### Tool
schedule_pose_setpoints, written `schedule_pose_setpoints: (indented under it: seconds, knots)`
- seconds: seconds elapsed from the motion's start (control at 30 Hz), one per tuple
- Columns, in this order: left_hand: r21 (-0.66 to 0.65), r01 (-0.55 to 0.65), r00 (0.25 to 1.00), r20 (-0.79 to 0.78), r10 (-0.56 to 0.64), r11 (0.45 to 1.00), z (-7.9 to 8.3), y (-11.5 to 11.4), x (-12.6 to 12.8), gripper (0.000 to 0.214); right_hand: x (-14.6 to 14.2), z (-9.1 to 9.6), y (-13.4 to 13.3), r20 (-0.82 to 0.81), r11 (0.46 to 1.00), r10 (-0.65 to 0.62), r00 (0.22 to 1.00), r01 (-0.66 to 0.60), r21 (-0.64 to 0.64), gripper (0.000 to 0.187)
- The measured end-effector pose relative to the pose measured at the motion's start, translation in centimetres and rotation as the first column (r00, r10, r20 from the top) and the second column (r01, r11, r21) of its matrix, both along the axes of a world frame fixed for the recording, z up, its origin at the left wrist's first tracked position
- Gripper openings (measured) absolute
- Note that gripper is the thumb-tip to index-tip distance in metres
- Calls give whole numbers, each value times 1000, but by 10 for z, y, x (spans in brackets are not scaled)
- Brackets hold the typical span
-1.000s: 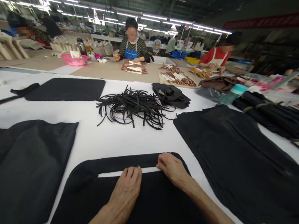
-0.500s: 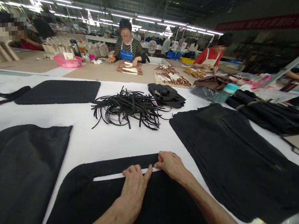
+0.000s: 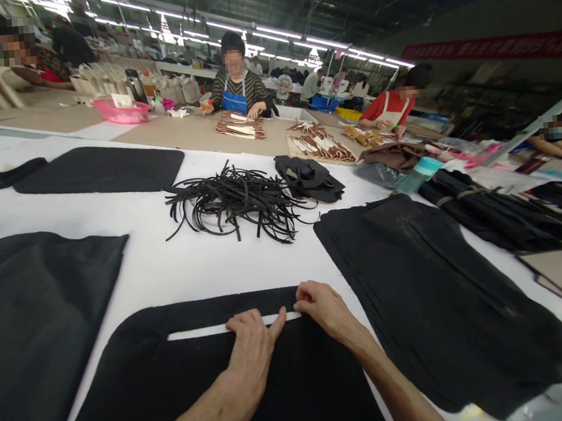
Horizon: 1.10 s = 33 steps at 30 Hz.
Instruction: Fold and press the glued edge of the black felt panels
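A black leather-like panel [image 3: 313, 370] lies before me on the white tabletop, with a long narrow slot [image 3: 198, 334] near its far edge showing white beneath. My left hand [image 3: 252, 339] rests on the panel across the slot, palm down, thumb stretched away from the fingers. Just right of it, my right hand [image 3: 322, 304] has its fingers curled and pinched at the slot's right end, against the panel's strip. What lies between those fingertips is partly hidden.
Black strips [image 3: 236, 201] lie heaped beyond the panel. Stacked black pieces [image 3: 439, 302] are at right, another black sheet [image 3: 51, 319] at left, and a flat black panel [image 3: 102, 169] behind. Across the table a co-worker [image 3: 237, 90] handles brown strips; a pink basket [image 3: 120, 113] stands nearby.
The view has shifted slightly, moving the scene a little to the left. My right fingers are curled more tightly at the slot's end; my left hand stays on the panel.
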<state>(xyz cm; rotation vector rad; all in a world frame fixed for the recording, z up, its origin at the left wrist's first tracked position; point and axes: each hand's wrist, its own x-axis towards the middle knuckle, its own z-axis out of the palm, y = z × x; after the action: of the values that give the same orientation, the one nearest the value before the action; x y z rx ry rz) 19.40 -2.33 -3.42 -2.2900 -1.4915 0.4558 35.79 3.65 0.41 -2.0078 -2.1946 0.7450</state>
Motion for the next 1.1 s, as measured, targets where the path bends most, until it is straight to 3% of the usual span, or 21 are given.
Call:
schedule_pose_setpoints:
  seconds: [0.23, 0.37, 0.53, 0.8, 0.93, 1.1]
  knots:
    - [54, 6, 995, 96, -11, 999, -1, -1, -1, 70, 2, -7, -1, 26, 999, 44, 999, -45, 23, 12]
    - [57, -6, 996, 89, 1, 998, -6, -3, 0, 69, 5, -5, -1, 51, 998, 42, 998, -44, 45, 13]
    - [151, -21, 998, 61, 12, 988, -13, -6, 2, 70, 6, -5, -2, 51, 997, 45, 998, -49, 65, 8]
    - [44, -29, 999, -23, 30, 999, 0, 0, 1, 64, -1, -15, -1, 101, 996, 75, 992, -79, 39, 10]
    - [-48, -11, 996, 92, 15, 999, 3, 1, 8, 60, 4, -16, -5, 168, 995, 76, 983, -85, 46, 10]
    - [72, 31, 933, 356, -55, 997, -2, -8, 8, 61, 25, -22, -17, 300, 986, 17, 954, -65, 152, 17]
